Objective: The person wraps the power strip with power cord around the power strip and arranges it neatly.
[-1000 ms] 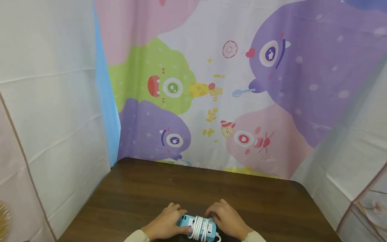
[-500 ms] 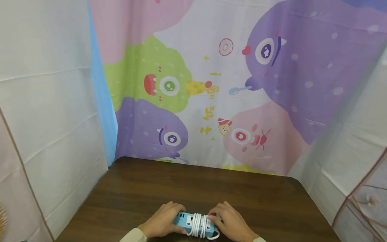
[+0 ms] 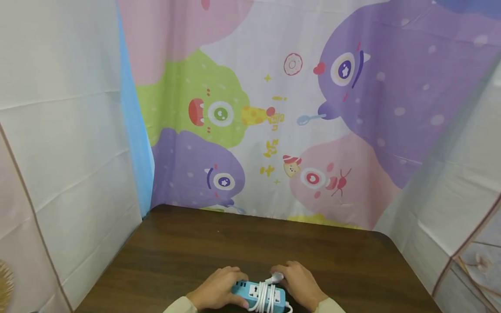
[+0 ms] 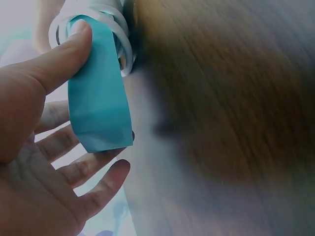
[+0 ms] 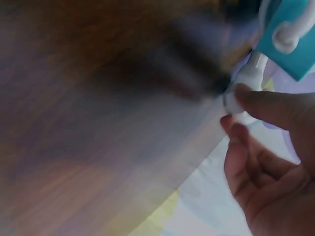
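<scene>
A light blue power strip [image 3: 254,290] with white sockets is at the table's near edge, its white cord [image 3: 266,298] wound round its middle in several loops. My left hand [image 3: 219,287] grips the strip's left end, thumb on the near side and fingers on the far side. In the left wrist view the thumb presses the blue side of the power strip [image 4: 98,93]. At the strip's far right side my right hand [image 3: 299,282] pinches the white plug [image 3: 277,277] at the cord's end. The right wrist view shows thumb and fingertips on that plug [image 5: 246,81].
The dark brown wooden table [image 3: 235,243] stretches away beyond the hands. Behind it hangs a curtain [image 3: 270,130] printed with cartoon monsters. Pale fabric panels [image 3: 74,152] stand along the left and right sides.
My right hand has brought the white plug up into view on the strip's far side. The left hand keeps its grip on the strip, which has shifted slightly.
</scene>
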Tool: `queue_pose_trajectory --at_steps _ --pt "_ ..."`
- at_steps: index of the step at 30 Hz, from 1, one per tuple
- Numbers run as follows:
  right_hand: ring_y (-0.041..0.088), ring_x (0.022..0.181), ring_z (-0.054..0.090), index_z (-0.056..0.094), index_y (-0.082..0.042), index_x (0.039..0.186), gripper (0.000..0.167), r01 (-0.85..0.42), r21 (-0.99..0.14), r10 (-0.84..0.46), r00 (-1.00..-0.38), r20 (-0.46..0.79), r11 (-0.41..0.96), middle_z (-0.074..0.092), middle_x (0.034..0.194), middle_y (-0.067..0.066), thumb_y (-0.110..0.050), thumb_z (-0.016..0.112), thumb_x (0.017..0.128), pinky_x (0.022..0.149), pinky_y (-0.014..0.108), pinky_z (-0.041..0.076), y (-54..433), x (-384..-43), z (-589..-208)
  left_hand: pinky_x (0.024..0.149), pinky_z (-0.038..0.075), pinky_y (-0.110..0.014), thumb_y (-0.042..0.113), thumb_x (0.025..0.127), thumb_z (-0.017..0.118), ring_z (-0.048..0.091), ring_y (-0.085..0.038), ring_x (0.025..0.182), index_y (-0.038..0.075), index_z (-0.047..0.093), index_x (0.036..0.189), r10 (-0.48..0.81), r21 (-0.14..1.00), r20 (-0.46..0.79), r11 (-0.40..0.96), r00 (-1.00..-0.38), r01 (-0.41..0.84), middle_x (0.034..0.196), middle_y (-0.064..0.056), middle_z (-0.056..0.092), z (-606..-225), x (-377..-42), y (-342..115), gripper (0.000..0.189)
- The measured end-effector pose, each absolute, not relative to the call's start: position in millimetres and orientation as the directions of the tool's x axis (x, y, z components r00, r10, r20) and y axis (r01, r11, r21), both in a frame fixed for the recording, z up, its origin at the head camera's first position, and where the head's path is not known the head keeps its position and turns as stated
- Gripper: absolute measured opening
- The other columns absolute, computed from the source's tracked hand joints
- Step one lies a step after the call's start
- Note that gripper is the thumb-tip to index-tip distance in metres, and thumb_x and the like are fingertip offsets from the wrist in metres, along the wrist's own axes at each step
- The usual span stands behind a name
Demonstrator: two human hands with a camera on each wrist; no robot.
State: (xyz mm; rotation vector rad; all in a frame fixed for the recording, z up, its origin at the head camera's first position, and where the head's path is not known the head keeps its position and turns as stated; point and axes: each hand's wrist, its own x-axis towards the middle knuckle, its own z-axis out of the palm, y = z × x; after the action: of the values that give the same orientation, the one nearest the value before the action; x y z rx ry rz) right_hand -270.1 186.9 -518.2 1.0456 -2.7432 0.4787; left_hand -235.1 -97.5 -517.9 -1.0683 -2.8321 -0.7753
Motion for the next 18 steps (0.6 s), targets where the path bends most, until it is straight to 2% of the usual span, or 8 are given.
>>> queue_pose_trajectory --at_steps 4,7,13,18 --pt "0.014 0.099 0.069 0.075 -0.015 0.121 0.035 -0.701 -0.317 -0.663 -0.711 0.235 0.639 0.074 0.112 -0.005 0.001 0.077 0.09 0.081 0.037 0.057 181.3 -278.2 -516.5 0.073 0.045 -0.027 0.058 0.08 0.081 0.052 -0.002 0.088 0.017 0.074 0.115 0.612 0.452 0.161 0.652 -0.774 0.609 0.104 0.012 0.066 -518.5 -234.8 -93.2 0.055" --pt "0.016 0.108 0.068 0.073 -0.014 0.126 0.037 -0.681 -0.363 -0.672 -0.72 0.174 0.636 0.073 0.12 -0.004 0.001 0.073 0.093 0.087 0.04 0.057 178.7 -280.5 -515.1 0.073 0.045 -0.028 0.058 0.081 0.081 0.053 -0.003 0.088 0.017 0.074 0.115 0.59 0.47 0.129 0.671 -0.797 0.573 0.103 0.012 0.066 -521.0 -234.5 -91.5 0.054" --pt "0.018 0.111 0.067 0.072 -0.016 0.126 0.034 -0.653 -0.392 -0.652 -0.742 0.156 0.648 0.071 0.122 -0.004 -0.003 0.071 0.095 0.088 0.042 0.056 180.4 -276.1 -514.5 0.079 0.048 -0.032 0.062 0.082 0.079 0.055 -0.008 0.095 0.014 0.074 0.117 0.568 0.463 0.095 0.702 -0.818 0.542 0.107 0.007 0.067 -524.4 -233.1 -92.0 0.059" --pt "0.015 0.108 0.066 0.072 -0.019 0.125 0.031 -0.65 -0.4 -0.641 -0.747 0.179 0.646 0.068 0.121 -0.003 -0.004 0.067 0.098 0.085 0.04 0.056 183.8 -271.7 -514.5 0.084 0.048 -0.037 0.064 0.081 0.079 0.056 -0.011 0.099 0.013 0.074 0.118 0.566 0.416 0.124 0.716 -0.815 0.561 0.11 0.004 0.066 -523.1 -229.8 -93.9 0.063"
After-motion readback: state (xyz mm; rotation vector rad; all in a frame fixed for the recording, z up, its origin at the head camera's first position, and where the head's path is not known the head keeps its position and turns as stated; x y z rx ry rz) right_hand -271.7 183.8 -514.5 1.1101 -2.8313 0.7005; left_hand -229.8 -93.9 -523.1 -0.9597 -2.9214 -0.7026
